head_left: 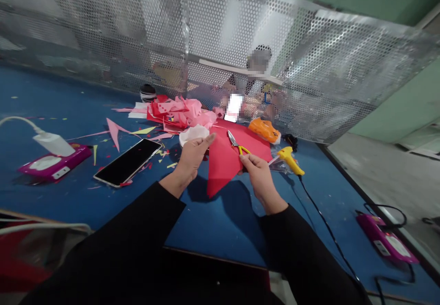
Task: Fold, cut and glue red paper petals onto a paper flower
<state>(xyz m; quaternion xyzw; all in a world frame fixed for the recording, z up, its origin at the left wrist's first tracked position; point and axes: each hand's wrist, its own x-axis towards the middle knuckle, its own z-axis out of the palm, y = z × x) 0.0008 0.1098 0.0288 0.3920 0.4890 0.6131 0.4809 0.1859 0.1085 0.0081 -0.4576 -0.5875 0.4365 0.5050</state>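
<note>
A large sheet of red paper [223,163] spans the space between my hands, one pointed corner hanging toward me. My left hand [192,160] is closed, thumb and fingers pinching the sheet's left edge. Closed around yellow-handled scissors [233,141] is my right hand [258,177], at the sheet's right side. The silver blades point up and away over the red paper, and they look shut. The fingers under the right hand are partly hidden, so I cannot tell whether they also grip the sheet. Behind my left hand sits a white round paper piece [194,133].
Pink and red paper scraps [182,112] pile up beyond the left hand. A dark phone [129,162] and a purple power strip [57,163] lie left. An orange packet [264,130] and a yellow glue gun [290,160] lie right. A perforated metal screen [237,30] stands behind.
</note>
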